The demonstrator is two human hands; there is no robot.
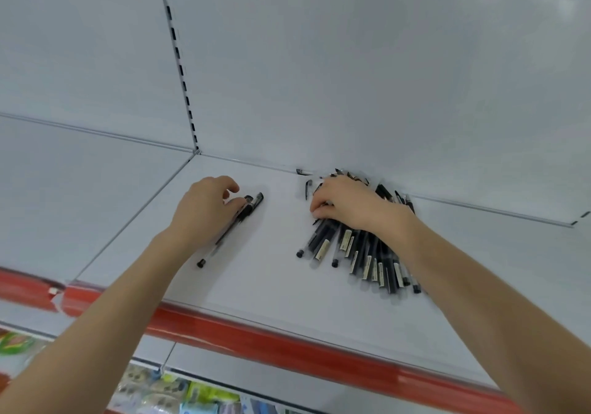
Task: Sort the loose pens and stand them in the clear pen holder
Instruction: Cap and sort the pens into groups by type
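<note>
A pile of several black pens [361, 253], some in clear sleeves with white labels, lies on the white shelf [256, 269] at the right. My right hand [345, 202] rests on top of the pile, fingers curled around pens at its left edge. To the left, two black pens [236, 221] lie side by side, apart from the pile. My left hand [204, 209] lies on them with thumb and fingertips touching their capped ends. No clear pen holder is in view.
The shelf has a white back panel [351, 77] with a slotted upright [179, 61] and a red front strip [256, 333]. Below, colourful packaged goods [179, 394] fill a lower shelf. A neighbouring shelf section [80, 189] lies to the left.
</note>
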